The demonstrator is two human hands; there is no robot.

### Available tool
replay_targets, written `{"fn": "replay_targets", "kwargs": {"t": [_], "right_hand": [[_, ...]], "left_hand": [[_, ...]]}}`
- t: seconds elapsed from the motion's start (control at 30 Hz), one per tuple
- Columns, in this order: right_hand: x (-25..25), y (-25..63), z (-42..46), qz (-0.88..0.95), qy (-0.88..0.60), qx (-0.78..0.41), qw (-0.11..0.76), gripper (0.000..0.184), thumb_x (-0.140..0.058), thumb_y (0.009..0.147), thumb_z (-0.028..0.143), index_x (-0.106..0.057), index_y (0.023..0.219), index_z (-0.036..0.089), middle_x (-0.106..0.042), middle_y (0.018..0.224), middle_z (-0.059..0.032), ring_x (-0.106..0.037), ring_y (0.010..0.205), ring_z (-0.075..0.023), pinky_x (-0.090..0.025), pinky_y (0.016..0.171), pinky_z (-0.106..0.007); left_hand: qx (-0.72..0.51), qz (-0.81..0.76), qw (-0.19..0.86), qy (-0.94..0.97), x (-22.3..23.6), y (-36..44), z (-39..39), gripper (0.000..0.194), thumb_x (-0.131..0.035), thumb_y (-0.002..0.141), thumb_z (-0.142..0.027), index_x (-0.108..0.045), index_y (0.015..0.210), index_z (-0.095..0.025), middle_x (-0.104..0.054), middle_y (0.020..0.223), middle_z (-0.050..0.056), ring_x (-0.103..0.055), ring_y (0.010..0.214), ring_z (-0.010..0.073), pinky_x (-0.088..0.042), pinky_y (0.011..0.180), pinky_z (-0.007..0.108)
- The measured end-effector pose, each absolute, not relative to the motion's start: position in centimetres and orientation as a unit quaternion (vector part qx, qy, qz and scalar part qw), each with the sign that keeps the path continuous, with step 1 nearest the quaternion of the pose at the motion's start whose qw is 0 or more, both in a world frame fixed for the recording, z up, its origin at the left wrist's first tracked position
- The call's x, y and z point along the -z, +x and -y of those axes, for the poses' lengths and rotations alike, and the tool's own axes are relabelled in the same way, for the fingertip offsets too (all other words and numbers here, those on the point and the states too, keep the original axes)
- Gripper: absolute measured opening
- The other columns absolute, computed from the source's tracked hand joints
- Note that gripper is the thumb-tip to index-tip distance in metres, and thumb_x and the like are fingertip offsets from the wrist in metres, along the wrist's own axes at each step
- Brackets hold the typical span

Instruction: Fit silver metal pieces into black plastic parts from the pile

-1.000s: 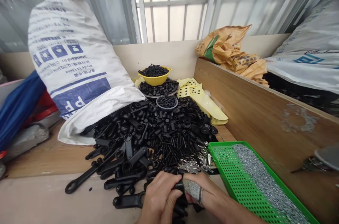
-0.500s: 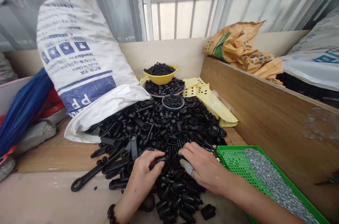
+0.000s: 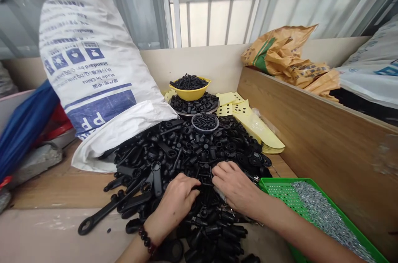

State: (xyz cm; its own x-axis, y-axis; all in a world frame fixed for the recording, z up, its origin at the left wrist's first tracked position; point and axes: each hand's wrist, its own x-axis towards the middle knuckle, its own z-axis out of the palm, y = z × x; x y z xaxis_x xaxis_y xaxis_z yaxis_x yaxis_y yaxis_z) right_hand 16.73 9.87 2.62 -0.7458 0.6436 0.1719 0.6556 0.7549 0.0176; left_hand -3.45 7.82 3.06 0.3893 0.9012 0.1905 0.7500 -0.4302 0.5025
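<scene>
My left hand [image 3: 178,196], with a dark bead bracelet at the wrist, is over the front of a heap of black plastic parts [image 3: 189,142]. Its thumb and forefinger are bent close together. Whatever they grip blends into the black parts behind. Just to its right, my right hand [image 3: 234,184] has its fingers curled inward over the same heap, and a greyish wrap shows on one finger. What lies inside those fingers is hidden. A narrow gap separates the two hands. Black cylindrical pieces [image 3: 214,236] lie nearer to me, below the hands.
A green perforated tray [image 3: 280,196] with small silvery metal pieces [image 3: 326,215] is at right, beside a wooden partition [image 3: 311,126]. Behind the heap are a small bowl [image 3: 205,123], a yellow basin [image 3: 190,93] and yellow cards [image 3: 255,126]. A white sack [image 3: 102,68] leans at left.
The short black cylinder visible in my left hand earlier no longer shows there. My left hand has shifted slightly right, closer to my right hand. The whole view has shifted a little.
</scene>
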Motion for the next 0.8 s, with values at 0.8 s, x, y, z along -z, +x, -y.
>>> {"fn": "replay_targets", "kwargs": {"t": [0.8], "right_hand": [[-3.7, 16.9, -7.7, 0.88, -0.391, -0.236, 0.134, 0.024, -0.036, 0.072, -0.002, -0.038, 0.074, 0.021, -0.05, 0.074, 0.0003, -0.046, 0.064, -0.0151, -0.03, 0.059, -0.025]], "left_hand": [[-0.261, -0.429, 0.165, 0.849, -4.0, -2.2, -7.0, 0.014, -0.054, 0.085, -0.01, -0.066, 0.082, -0.017, -0.068, 0.075, 0.003, -0.062, 0.07, 0.0168, -0.049, 0.066, 0.025]]}}
